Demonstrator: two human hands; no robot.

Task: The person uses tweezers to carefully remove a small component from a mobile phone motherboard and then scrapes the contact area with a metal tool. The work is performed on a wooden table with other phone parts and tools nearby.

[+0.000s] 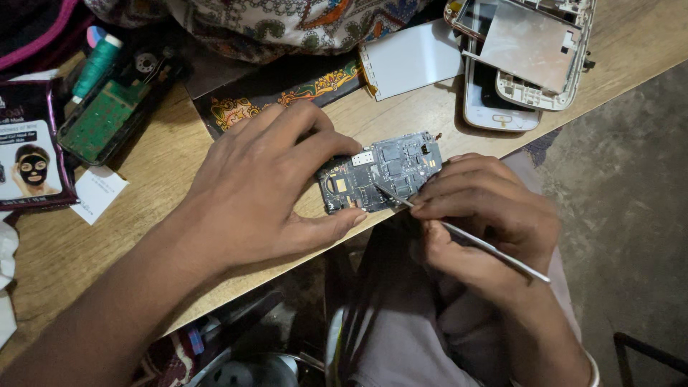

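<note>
A small dark phone circuit board (383, 170) lies near the front edge of the wooden table (107, 236). My left hand (261, 186) steadies it, fingers on its left end and thumb along its lower edge. My right hand (484, 215) grips a thin metal tool (466, 236), maybe tweezers, whose tip rests on the middle of the board.
A white phone front (494, 107) and a bare metal phone frame (534, 50) lie at the back right, a white sheet (412, 61) beside them. A green circuit board in a black case (107, 118), a teal thread spool (97, 61) and a dark sachet (29, 154) sit left. Patterned cloth (287, 21) behind.
</note>
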